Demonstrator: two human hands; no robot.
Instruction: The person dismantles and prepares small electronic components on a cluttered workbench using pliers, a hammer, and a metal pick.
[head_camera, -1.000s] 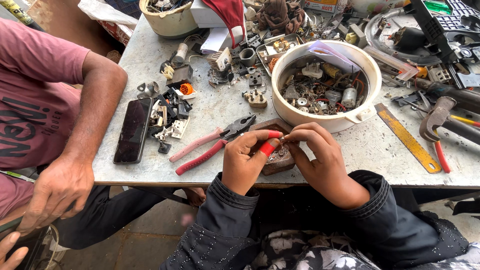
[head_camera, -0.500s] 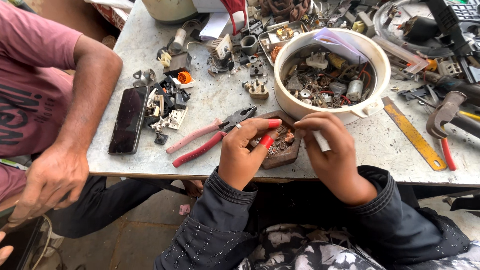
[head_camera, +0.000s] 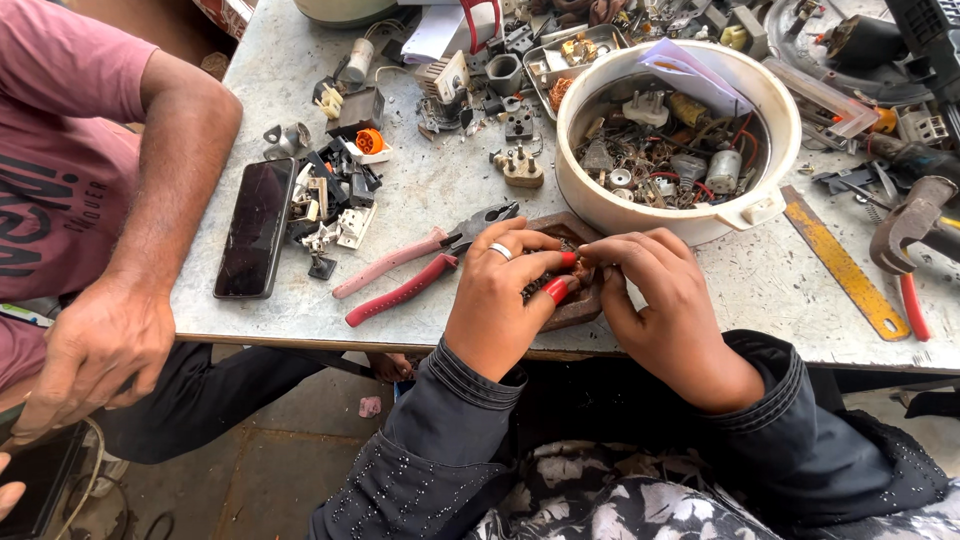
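Workbench: grey table (head_camera: 430, 210) strewn with parts
Grip: left hand (head_camera: 500, 300) and right hand (head_camera: 665, 310) pinch a small part (hidden)
Beside grip: pliers (head_camera: 420, 265), bowl (head_camera: 780, 130) just beyond

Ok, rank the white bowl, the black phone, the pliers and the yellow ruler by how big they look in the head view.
1. White bowl, clearly largest.
2. Pliers and black phone: too close to rank; the pliers look longer, the phone wider.
3. Yellow ruler, narrowest, about as long as the phone.
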